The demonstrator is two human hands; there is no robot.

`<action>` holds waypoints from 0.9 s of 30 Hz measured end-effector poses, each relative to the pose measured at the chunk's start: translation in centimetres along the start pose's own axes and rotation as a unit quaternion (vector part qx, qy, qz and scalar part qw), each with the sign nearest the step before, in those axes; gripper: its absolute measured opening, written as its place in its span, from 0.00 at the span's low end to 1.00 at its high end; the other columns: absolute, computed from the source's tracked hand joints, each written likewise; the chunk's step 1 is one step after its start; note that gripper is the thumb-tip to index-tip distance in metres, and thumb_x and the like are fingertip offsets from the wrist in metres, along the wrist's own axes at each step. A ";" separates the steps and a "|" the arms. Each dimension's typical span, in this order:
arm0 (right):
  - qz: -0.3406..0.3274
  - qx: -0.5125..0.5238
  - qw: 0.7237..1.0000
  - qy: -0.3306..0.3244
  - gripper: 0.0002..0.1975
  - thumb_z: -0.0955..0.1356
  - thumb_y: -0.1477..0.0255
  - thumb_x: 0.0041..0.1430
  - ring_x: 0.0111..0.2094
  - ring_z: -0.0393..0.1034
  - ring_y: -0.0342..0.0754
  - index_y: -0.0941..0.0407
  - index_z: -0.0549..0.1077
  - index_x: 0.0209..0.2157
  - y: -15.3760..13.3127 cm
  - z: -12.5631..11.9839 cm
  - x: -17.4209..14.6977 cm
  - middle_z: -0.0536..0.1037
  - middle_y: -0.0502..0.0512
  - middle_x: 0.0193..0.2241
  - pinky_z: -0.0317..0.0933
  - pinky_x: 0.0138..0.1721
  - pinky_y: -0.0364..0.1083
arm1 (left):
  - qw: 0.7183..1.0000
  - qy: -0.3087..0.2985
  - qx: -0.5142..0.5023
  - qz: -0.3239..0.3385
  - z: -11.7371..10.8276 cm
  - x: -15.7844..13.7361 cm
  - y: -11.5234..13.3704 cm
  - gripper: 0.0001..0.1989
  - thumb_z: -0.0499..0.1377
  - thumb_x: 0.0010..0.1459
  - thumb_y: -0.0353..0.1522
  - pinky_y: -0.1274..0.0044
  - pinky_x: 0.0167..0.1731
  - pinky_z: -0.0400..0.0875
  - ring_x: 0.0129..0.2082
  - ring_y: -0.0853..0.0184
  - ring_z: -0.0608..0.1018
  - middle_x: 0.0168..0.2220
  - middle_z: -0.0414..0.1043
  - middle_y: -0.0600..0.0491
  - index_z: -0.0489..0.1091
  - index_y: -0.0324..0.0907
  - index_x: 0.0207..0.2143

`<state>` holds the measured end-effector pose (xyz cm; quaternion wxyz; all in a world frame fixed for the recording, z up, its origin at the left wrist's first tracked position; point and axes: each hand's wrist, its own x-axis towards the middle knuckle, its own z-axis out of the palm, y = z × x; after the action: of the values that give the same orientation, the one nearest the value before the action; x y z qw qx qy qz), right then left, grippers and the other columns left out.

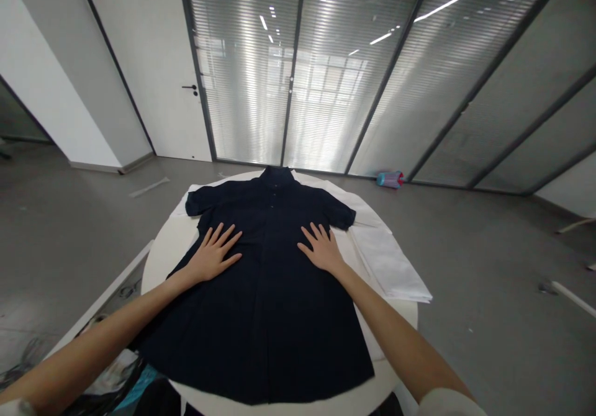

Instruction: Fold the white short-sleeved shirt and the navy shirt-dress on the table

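A dark navy shirt (267, 292) lies spread on the round white counter (162, 261), collar (277, 178) at twelve o'clock. The left hand (214, 257) rests flat at its ten o'clock, the right hand (322, 251) at two, fingers of both open and spread. White cloth (391, 267) lies at three. Toward two, a blue-and-red object (390, 179), markings too small to read, sits on the floor (479, 254).
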<state>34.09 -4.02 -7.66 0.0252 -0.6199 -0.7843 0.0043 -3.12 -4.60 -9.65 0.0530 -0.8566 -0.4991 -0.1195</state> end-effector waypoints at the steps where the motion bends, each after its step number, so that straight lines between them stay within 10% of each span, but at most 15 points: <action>1: -0.003 0.001 1.000 0.002 0.36 0.51 0.46 0.68 0.70 0.41 0.64 0.49 0.52 0.70 0.1 0.0 0.0 0.49 0.59 0.71 0.39 0.66 0.64 | 1.000 0.014 0.002 -0.005 -0.2 -0.1 0.3 0.34 0.49 0.66 0.50 0.50 0.66 0.44 0.71 0.45 0.45 0.71 0.46 0.46 0.54 0.46 0.69; 8: 0.007 0.047 0.998 0.049 0.27 0.61 0.57 0.68 0.61 0.63 0.59 0.57 0.65 0.63 0.7 -3.1 -2.2 0.66 0.65 0.62 0.57 0.58 0.53 | 0.997 0.034 -0.057 -0.030 -4.4 -3.8 0.5 0.28 0.55 0.63 0.48 0.59 0.61 0.62 0.61 0.49 0.66 0.62 0.62 0.42 0.68 0.44 0.60; 15: 0.181 0.067 0.978 -0.073 0.23 0.60 0.52 0.66 0.32 0.74 0.53 0.54 0.71 0.28 1.1 -5.9 -14.0 0.77 0.55 0.28 0.55 0.31 0.47 | 0.957 -0.035 -0.140 -0.250 -6.4 -14.7 -2.2 0.33 0.53 0.57 0.57 0.70 0.34 0.71 0.31 0.59 0.77 0.33 0.72 0.49 0.71 0.41 0.52; 27: 0.179 0.163 0.970 0.005 0.19 0.63 0.50 0.59 0.35 0.72 0.54 0.52 0.69 0.30 -1.0 -3.8 -20.4 0.76 0.54 0.33 0.59 0.33 0.49 | 0.841 0.029 -0.422 -0.337 -7.3 -18.4 0.3 0.40 0.67 0.40 0.55 0.76 0.27 0.70 0.28 0.67 0.73 0.29 0.63 0.57 0.73 0.41 0.51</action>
<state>37.95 -24.15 -4.56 0.1287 -0.7375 -0.6492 0.1339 -12.67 -21.80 -7.36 -0.3431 -0.5710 -0.6565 -0.3538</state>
